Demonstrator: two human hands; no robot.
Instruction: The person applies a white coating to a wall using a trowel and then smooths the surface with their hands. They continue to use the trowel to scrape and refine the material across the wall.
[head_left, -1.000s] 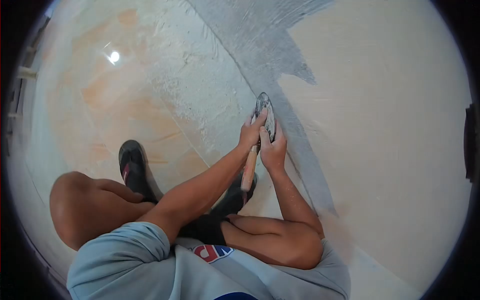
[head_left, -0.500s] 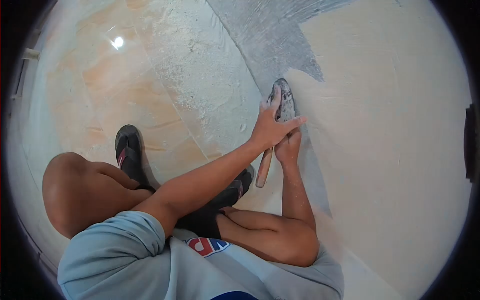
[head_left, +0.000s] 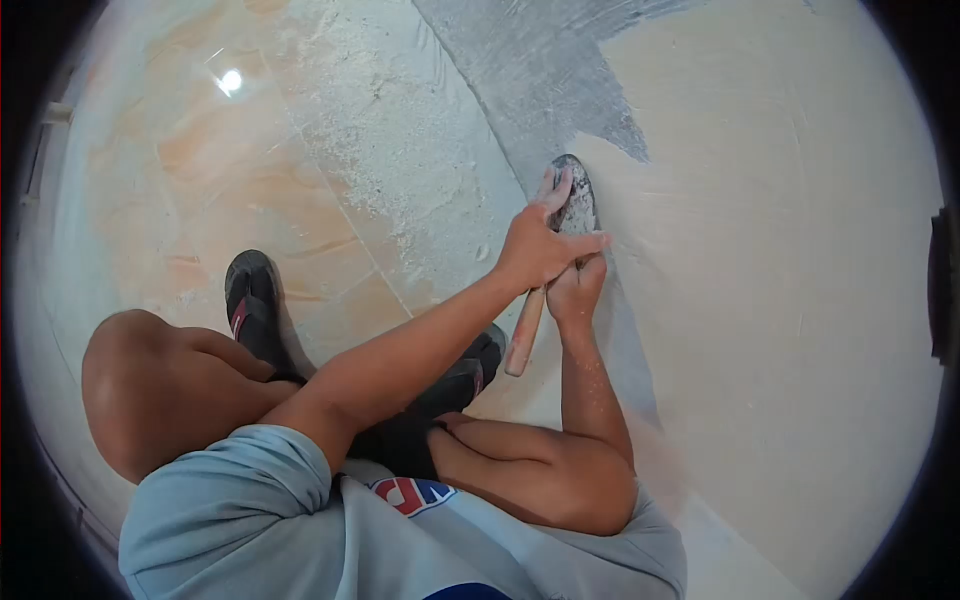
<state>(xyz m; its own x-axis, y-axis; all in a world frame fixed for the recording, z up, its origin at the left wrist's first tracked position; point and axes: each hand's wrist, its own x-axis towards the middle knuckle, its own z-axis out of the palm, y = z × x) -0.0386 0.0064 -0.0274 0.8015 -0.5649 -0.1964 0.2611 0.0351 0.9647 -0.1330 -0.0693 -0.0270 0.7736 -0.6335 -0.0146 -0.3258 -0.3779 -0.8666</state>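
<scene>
My left hand (head_left: 535, 245) reaches across from the left and closes round a wooden-handled tool (head_left: 525, 335), whose handle sticks out below the palm. Its thumb points right, and its whitened fingers lie along a dark, round-ended plate (head_left: 577, 208) speckled with white. My right hand (head_left: 577, 290) grips the lower end of that plate, its fingers curled. The two hands are close together, just in front of the wall's foot. Whether plate and handle are one tool is hidden by the left hand.
At right a wall carries a cream coat (head_left: 770, 250), with bare grey surface (head_left: 540, 70) at upper centre. White crumbs and powder (head_left: 385, 130) lie along the wall's foot. Orange-cream floor tiles (head_left: 230, 170) spread left, under my sandalled feet (head_left: 255, 300).
My left hand has shifted slightly left, and its fingers have moved across the speckled plate. The wooden handle has swung a little left. My right hand stays nearly in place.
</scene>
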